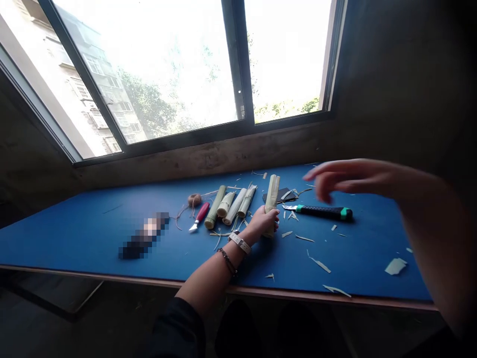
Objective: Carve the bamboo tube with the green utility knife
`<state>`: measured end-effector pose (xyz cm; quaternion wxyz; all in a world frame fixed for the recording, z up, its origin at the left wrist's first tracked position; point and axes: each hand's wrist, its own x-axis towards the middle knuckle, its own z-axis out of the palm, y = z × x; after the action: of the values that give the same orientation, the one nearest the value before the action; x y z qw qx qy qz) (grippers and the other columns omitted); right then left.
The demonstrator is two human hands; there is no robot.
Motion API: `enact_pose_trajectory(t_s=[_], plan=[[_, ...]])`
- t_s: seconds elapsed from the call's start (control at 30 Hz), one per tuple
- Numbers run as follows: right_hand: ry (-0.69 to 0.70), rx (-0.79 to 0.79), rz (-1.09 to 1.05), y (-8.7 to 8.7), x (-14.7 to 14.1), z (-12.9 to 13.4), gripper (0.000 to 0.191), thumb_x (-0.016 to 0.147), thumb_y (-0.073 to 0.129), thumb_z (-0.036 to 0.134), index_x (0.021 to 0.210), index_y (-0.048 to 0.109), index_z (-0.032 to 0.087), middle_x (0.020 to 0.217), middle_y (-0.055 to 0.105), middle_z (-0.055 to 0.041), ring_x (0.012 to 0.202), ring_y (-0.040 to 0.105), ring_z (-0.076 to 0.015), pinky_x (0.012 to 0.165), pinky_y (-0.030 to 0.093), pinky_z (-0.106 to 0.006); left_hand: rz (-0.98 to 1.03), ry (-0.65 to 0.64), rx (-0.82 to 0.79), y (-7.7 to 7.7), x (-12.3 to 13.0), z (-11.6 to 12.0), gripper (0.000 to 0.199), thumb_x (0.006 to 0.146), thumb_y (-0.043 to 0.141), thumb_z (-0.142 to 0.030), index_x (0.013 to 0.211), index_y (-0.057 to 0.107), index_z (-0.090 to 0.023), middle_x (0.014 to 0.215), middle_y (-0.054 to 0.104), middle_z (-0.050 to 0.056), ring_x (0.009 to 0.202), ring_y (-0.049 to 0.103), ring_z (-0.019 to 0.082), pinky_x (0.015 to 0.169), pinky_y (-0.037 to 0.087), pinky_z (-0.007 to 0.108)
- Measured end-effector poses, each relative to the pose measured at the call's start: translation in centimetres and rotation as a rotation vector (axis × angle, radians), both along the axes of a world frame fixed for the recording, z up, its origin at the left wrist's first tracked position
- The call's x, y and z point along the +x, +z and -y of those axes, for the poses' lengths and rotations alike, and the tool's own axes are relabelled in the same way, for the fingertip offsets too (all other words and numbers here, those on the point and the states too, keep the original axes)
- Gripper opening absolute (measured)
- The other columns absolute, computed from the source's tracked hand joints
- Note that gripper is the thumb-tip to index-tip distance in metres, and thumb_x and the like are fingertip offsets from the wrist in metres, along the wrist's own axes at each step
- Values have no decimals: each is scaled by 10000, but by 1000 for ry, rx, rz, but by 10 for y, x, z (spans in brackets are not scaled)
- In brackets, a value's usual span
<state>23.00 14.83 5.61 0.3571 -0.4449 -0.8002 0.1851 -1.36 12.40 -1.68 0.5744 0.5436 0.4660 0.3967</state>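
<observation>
My left hand (264, 222) is wrapped round a pale bamboo piece (273, 190), which stands nearly upright on the blue table. Its lower part is mostly hidden by the fingers. My right hand (350, 176) hangs in the air at the right, slightly blurred, with bent fingers apart and nothing in them. Below it lies a craft knife (324, 212) with a black and green handle, its blade pointing left towards the bamboo. Several more bamboo pieces (233, 205) lie side by side to the left of my left hand.
A red-handled knife (201, 214) and a ball of twine (194, 200) lie left of the bamboo row. A dark flat piece (282, 195) rests behind my left hand. Shavings (318, 263) litter the blue table (93, 238). Further left is a pixelated object (144, 236). A window rises behind.
</observation>
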Motion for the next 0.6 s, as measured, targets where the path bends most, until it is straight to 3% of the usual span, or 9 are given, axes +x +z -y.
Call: enact_pose_trajectory(t_s=[0.13,0.27,0.33,0.5,0.6], plan=[[80,-201,425,-26,-15,-31,474,626,640,458,1035,653,219,969,662,-87,875,617,-264,704,508,-350,6,-3,-8,-1,0,-2,165,808,484,-309,858,390,-183,680,492,-24,451,471,64,432,407,190],[85,-141,554,-68,-17,-55,432,618,611,354,1036,642,250,1024,660,-64,898,617,-260,711,502,-348,44,-6,-11,0,0,-3,175,797,498,-293,884,398,-180,679,484,-29,448,463,57,434,396,181],[28,-86,592,-80,-13,-58,422,608,605,336,1018,640,246,1014,660,-71,897,613,-272,694,498,-359,65,6,-6,2,-1,-3,171,781,514,-260,886,408,-176,684,478,-33,448,458,49,437,391,173],[-53,-32,569,-77,-4,-58,256,716,486,365,840,635,198,889,654,-110,791,608,-264,661,482,-378,114,60,50,5,-7,-6,133,785,499,-232,882,435,-168,710,493,-24,485,487,50,478,414,175],[-119,33,344,-64,-6,-53,318,756,457,406,948,603,198,969,636,-118,869,601,-266,712,485,-378,120,99,49,2,-9,-9,148,785,513,-251,886,437,-173,705,490,-28,493,488,52,483,412,174]])
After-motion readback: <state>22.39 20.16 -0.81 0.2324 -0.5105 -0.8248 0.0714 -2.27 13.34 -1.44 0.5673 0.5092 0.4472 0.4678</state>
